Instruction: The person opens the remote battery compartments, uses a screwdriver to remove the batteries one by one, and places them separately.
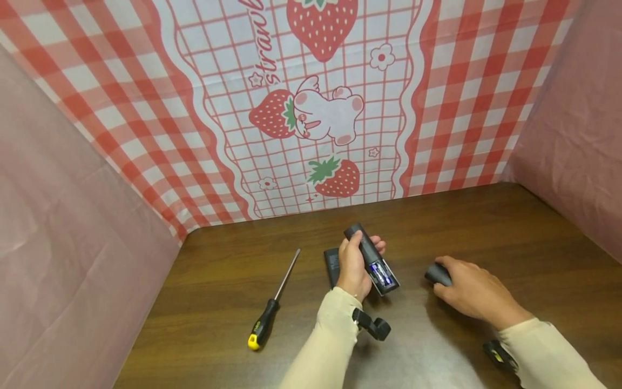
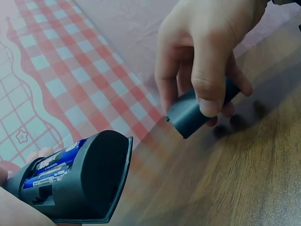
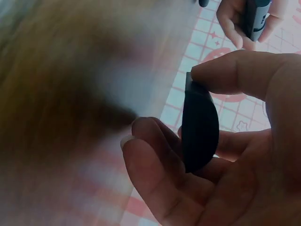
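Observation:
My left hand (image 1: 352, 267) grips a black remote control (image 1: 367, 249), its battery compartment uncovered towards me. Blue batteries (image 1: 381, 274) lie side by side in that compartment; the left wrist view shows them close to the remote's flat, D-shaped end. To the right, my right hand (image 1: 478, 290) pinches a short, curved black battery cover (image 1: 438, 274) between thumb and fingers. The right wrist view shows this cover (image 3: 200, 127) edge-on, held above the table and apart from the remote. Partly hidden behind my left hand, a flat dark piece with small print (image 1: 332, 263) lies on the table.
A screwdriver (image 1: 266, 319) with a black and yellow handle lies left of my left forearm, its tip pointing away. The brown wooden table (image 1: 218, 270) ends at a strawberry-patterned cloth (image 1: 311, 162) behind and pink cloths at both sides. Each wrist wears a black strap.

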Demonstrator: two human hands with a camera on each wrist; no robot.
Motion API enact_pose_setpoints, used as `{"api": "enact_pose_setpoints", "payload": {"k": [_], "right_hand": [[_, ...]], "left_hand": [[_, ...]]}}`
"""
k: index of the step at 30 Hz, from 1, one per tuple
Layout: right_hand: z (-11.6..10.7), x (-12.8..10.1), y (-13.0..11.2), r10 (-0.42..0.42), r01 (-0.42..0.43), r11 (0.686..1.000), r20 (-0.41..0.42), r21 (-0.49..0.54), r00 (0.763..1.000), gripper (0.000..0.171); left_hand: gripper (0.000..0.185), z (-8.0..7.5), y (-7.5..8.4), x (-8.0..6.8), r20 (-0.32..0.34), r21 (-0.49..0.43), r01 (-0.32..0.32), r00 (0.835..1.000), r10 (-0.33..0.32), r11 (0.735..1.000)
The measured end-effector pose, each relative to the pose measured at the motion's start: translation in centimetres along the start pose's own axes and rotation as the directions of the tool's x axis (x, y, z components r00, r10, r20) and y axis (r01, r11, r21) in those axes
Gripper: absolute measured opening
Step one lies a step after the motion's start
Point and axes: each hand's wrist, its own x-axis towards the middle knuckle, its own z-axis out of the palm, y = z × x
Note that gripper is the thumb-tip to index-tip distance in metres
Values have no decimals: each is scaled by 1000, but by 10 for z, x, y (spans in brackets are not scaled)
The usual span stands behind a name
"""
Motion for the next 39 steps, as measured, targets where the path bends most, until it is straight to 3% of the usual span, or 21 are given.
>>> {"api": "enact_pose_setpoints", "payload": {"k": [15, 25, 39], "right_hand": [[-2, -8, 17, 43, -39, 996, 47, -74, 998, 65], [-2, -7, 21, 16, -15, 993, 15, -120, 1000, 58], [-5, -9, 23, 26, -19, 988, 43, -151, 999, 54]], "left_hand": [[23, 0, -1, 0, 21, 6, 3, 1000, -3, 1000], [23, 0, -5, 2, 17, 8, 10, 1000, -10, 1000], [22, -1, -7, -1, 6, 8, 10, 1000, -10, 1000]]}}
